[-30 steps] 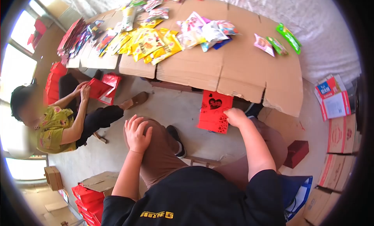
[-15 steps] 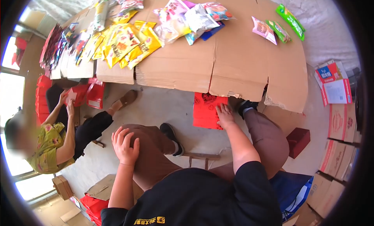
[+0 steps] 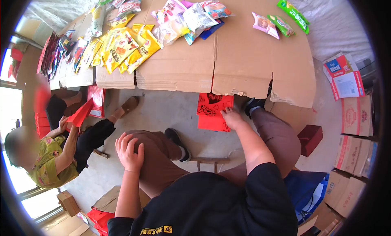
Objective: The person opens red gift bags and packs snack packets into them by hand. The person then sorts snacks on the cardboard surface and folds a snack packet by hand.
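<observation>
Compared with the earlier frame, the red printed paper [image 3: 215,105] is now showing more of its dark heart pattern, and the right hand [image 3: 233,118] is no longer lying so flat on it. Its fingers are bending and touching the right edge; whether they are pinching, one cannot tell. The left hand [image 3: 129,152] is resting on the left knee [image 3: 152,140], fingers spreading apart and holding nothing. A co-worker [image 3: 55,154] is now lifting a red sheet [image 3: 81,113] higher. The paper's top is meeting the front edge of the bench [image 3: 179,75] in the view, while bare floor [image 3: 203,144] is lying below it
</observation>
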A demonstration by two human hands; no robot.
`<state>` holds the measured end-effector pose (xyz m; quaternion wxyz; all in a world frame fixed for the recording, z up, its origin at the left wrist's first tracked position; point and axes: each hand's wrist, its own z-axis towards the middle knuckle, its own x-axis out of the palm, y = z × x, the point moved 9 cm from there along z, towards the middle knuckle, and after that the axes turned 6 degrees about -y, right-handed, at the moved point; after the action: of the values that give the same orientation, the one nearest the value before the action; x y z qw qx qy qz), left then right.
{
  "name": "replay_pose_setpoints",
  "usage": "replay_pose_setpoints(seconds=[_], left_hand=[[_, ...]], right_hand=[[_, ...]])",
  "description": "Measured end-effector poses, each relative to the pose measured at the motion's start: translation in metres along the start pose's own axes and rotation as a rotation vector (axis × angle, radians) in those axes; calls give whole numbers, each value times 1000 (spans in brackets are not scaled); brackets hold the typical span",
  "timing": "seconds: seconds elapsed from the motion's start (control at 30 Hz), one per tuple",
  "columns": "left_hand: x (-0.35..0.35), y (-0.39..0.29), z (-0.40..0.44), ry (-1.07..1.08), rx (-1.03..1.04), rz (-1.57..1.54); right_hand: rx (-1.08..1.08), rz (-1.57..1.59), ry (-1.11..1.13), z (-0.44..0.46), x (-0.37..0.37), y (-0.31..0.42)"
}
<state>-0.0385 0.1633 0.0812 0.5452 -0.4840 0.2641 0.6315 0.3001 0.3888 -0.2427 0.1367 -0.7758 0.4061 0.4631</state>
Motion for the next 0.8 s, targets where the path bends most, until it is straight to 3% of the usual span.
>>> replay_pose_setpoints(seconds=[0.13, 0.2, 0.23, 0.3, 0.5, 0.7, 0.8], left_hand=[[-9, 1, -6, -39, -5, -22], [-15, 2, -8, -62, -15, -36], [-17, 3, -10, -71, -7, -42], [-22, 4, -13, -99, -7, -58], [-41, 5, -27, -176, -8, -106], [-58, -1, -34, -200, 25, -117], [-52, -7, -34, -148, 43, -335]], right_hand=[[11, 104, -194, -30, -50, 1], [40, 191, -578, -50, -95, -7], [36, 173, -588, -58, -107, -4], [0, 194, -828, -89, -147, 2], [-261, 88, -939, -166, -186, 63], [-374, 306, -1053, -232, -243, 128], [-496, 270, -1162, -275, -278, 168]])
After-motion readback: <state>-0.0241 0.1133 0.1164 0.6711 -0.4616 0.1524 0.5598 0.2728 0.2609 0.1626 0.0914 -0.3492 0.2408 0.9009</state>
